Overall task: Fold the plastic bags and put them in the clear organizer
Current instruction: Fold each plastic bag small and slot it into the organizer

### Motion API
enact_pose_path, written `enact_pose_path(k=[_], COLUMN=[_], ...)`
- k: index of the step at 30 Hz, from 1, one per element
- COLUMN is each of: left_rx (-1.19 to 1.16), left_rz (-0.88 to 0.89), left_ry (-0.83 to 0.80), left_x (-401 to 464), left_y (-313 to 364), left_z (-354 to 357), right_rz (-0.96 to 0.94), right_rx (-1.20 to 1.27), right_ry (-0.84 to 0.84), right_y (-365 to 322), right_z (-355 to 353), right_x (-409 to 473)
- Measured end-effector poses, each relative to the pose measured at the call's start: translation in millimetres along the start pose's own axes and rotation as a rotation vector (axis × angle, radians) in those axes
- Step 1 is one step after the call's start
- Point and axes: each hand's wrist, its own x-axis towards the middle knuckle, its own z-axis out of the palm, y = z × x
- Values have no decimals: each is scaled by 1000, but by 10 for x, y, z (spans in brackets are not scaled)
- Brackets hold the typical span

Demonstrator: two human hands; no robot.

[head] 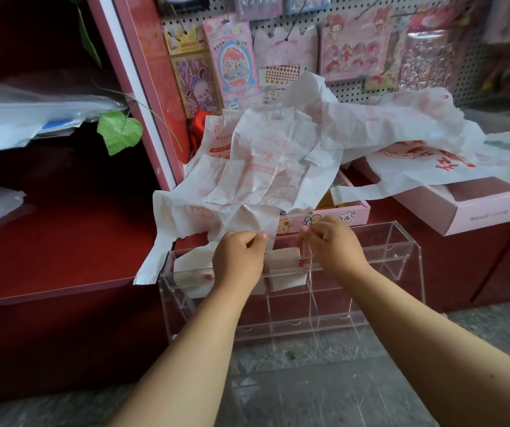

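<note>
A clear acrylic organizer (380, 257) with several compartments stands on the grey floor against a red counter. A folded white bag (281, 255) with red print stands in a middle compartment; another bag (192, 272) lies in the left one. My left hand (238, 257) hovers over the organizer's top and pinches the lower edge of a loose white bag (247, 220) that hangs from the counter. My right hand (330, 245) has curled fingers just above the folded bag; whether it holds anything is unclear. Several more unfolded white bags (278, 155) are piled on the counter.
Pink boxes (469, 208) sit on the red counter under the bags. A pegboard (355, 84) with sticker packs rises behind. A pink-framed red shelf (62, 241) lies to the left, with a green leaf (119, 131) hanging over it.
</note>
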Motion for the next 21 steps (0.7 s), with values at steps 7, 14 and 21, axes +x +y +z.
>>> enact_pose_path(k=[7,14,21], left_rx=[-651,-964,-1091], left_rz=[-172,-382,-209], left_ry=[-152,-302,-78], left_x=[4,242,158], left_y=[395,882,1052], left_z=[-180,-203,-454], right_rz=[56,89,112], right_rx=[136,167,244], right_ry=[25,40,62], right_y=[-142,-226,-286], right_z=[-141,-346,-484], right_x=[-64,-122,-232])
